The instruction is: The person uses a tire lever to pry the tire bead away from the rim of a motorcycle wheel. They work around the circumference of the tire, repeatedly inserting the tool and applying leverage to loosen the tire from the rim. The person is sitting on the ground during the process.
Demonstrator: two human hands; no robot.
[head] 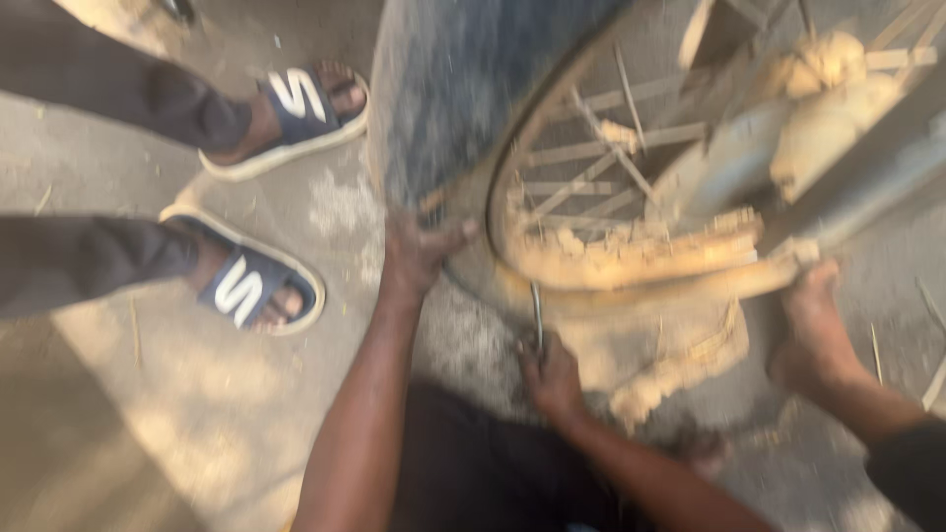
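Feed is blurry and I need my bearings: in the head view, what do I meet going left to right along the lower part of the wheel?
Sandalled foot → left hand on the tyre → right hand holding a thin metal tool → muddy rim → another person's hand at the rim's right end.
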